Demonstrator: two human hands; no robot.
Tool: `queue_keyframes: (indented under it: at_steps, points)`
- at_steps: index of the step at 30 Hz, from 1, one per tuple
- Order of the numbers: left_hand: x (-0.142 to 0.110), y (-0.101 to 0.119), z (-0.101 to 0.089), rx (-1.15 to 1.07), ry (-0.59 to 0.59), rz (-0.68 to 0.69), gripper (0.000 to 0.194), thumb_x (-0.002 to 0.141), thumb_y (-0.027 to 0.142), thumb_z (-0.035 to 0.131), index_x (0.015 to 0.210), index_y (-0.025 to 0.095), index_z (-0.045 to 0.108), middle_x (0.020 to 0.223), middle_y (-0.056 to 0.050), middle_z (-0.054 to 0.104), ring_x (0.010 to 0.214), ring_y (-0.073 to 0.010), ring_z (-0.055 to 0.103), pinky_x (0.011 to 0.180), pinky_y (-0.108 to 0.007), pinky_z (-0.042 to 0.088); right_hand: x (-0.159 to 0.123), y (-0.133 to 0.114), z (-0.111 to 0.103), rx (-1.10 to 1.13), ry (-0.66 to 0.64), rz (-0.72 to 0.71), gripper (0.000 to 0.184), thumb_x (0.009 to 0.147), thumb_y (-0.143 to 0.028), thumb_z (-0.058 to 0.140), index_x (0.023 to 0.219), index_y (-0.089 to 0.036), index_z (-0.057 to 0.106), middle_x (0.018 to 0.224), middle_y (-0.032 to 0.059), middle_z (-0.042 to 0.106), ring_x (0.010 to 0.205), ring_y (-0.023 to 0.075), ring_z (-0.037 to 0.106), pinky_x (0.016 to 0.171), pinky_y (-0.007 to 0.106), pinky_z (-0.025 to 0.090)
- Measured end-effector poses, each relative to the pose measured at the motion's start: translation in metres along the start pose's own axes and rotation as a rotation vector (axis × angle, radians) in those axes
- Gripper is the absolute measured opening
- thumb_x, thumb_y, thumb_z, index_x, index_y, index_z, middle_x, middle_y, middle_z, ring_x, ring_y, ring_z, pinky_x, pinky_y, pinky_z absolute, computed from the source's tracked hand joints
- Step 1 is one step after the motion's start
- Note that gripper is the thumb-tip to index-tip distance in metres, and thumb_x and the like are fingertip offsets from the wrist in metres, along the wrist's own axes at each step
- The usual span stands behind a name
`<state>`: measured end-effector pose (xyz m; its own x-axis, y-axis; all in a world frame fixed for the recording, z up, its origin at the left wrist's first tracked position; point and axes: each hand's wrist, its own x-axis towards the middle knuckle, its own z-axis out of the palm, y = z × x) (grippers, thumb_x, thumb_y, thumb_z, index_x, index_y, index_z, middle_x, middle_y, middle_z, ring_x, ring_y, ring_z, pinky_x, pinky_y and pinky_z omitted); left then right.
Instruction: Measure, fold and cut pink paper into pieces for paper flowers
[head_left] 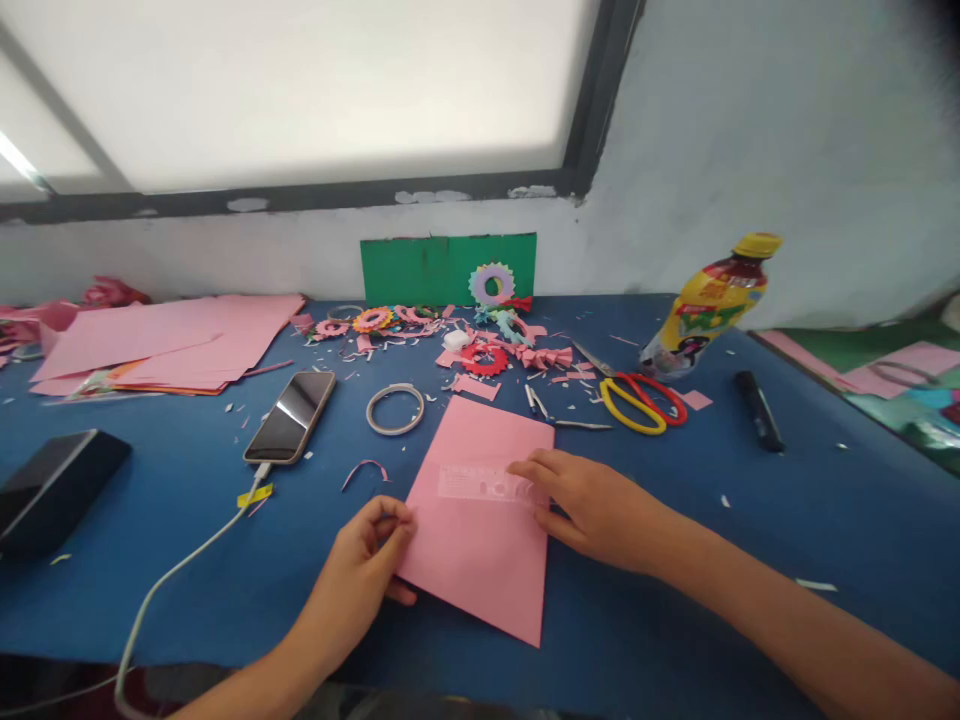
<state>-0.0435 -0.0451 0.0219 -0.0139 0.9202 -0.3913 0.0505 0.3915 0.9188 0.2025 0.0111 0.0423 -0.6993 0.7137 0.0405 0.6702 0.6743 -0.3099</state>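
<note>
A sheet of pink paper, perhaps folded, lies at an angle on the blue tabletop. My left hand pinches its left edge between thumb and fingers. Across the sheet lies a clear plastic ruler with cut-out shapes. My right hand rests over the ruler's right end, fingers stretched out and apart, with the thumb near the paper's right edge. Just beyond the sheet are a pair of compasses and scissors with red and yellow handles.
A phone with a white cable, a tape roll and a black box are at left. Pink sheets and paper gears lie at the back. A drink bottle and black marker stand right.
</note>
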Motion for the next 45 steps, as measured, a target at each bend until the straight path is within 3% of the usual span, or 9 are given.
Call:
queue_keyframes:
  at_steps: [5,10,13,18,24,30,35,40,45]
  points:
    - [-0.013,-0.007,-0.009,-0.032,0.150,-0.046,0.045,0.062,0.054,0.065,0.084,0.019,0.047,0.061,0.006,0.049,0.048,-0.0073,0.043,0.036,-0.020,0.050,0.002,-0.003,0.004,0.006,0.009,-0.037,0.037,0.084,-0.018,0.044,0.119,-0.012,0.050,0.107,0.0139,0.058,0.097,0.0237,0.056,0.082,0.038,0.048]
    - [-0.015,-0.006,-0.007,0.091,-0.095,-0.096,0.045,0.069,0.053,0.059,0.095,0.018,0.047,0.064,0.004,0.053,0.049,-0.0089,0.044,0.036,-0.019,0.046,0.004,0.001,0.010,-0.042,-0.017,-0.032,0.038,0.082,-0.016,0.045,0.119,-0.011,0.050,0.106,0.0138,0.059,0.096,0.0237,0.057,0.082,0.039,0.049]
    - [-0.015,0.006,-0.012,0.405,-0.154,0.017,0.040,0.074,0.042,0.056,0.105,0.019,0.048,0.080,-0.001,0.058,0.060,-0.0125,0.051,0.041,-0.020,0.046,0.004,0.001,0.012,-0.059,0.002,-0.036,0.036,0.082,-0.016,0.046,0.118,-0.012,0.051,0.106,0.0139,0.058,0.096,0.0230,0.057,0.081,0.038,0.049]
    - [-0.019,0.014,-0.026,0.888,-0.213,0.218,0.040,0.066,0.025,0.067,0.104,0.022,0.055,0.093,-0.002,0.059,0.065,-0.0135,0.056,0.056,-0.024,0.050,0.001,-0.015,0.016,-0.069,0.023,-0.089,0.033,0.080,-0.014,0.050,0.113,-0.013,0.054,0.101,0.0127,0.058,0.085,0.0201,0.059,0.072,0.033,0.053]
    - [-0.026,-0.014,-0.035,1.085,-0.153,0.614,0.036,0.070,0.017,0.065,0.105,0.022,0.057,0.114,-0.007,0.055,0.092,-0.0217,0.060,0.075,-0.034,0.054,-0.008,-0.033,0.029,-0.110,0.092,-0.149,0.029,0.083,-0.016,0.046,0.109,-0.012,0.057,0.095,0.0129,0.061,0.084,0.0207,0.059,0.069,0.033,0.054]
    - [-0.028,-0.022,-0.038,1.104,-0.137,0.979,0.018,0.083,0.022,0.053,0.098,0.016,0.059,0.100,-0.010,0.061,0.082,-0.0202,0.060,0.066,-0.033,0.055,-0.018,-0.043,0.035,-0.105,0.105,-0.096,0.032,0.086,-0.017,0.040,0.112,-0.012,0.058,0.099,0.0139,0.061,0.089,0.0206,0.059,0.074,0.033,0.054]
    - [-0.026,-0.022,-0.041,1.112,-0.168,1.084,0.017,0.085,0.015,0.047,0.096,0.015,0.060,0.090,-0.006,0.065,0.075,-0.0186,0.060,0.060,-0.031,0.055,-0.026,-0.049,0.036,-0.034,0.097,-0.039,0.033,0.087,-0.019,0.039,0.112,-0.016,0.060,0.097,0.0120,0.062,0.088,0.0187,0.060,0.074,0.030,0.055]
    - [-0.022,-0.021,-0.045,1.123,-0.170,1.083,0.022,0.088,0.014,0.039,0.096,0.015,0.060,0.091,-0.007,0.066,0.071,-0.0190,0.061,0.054,-0.032,0.054,-0.032,-0.045,0.037,-0.022,0.101,0.000,0.033,0.086,-0.021,0.040,0.110,-0.016,0.061,0.097,0.0124,0.061,0.084,0.0176,0.061,0.070,0.029,0.055]
    - [-0.019,-0.019,-0.046,1.081,-0.243,1.083,0.026,0.090,0.015,0.035,0.098,0.015,0.059,0.098,-0.009,0.065,0.085,-0.0181,0.062,0.068,-0.030,0.056,-0.027,-0.046,0.037,-0.025,0.088,-0.025,0.032,0.088,-0.021,0.039,0.110,-0.016,0.061,0.096,0.0121,0.061,0.086,0.0176,0.060,0.071,0.029,0.055]
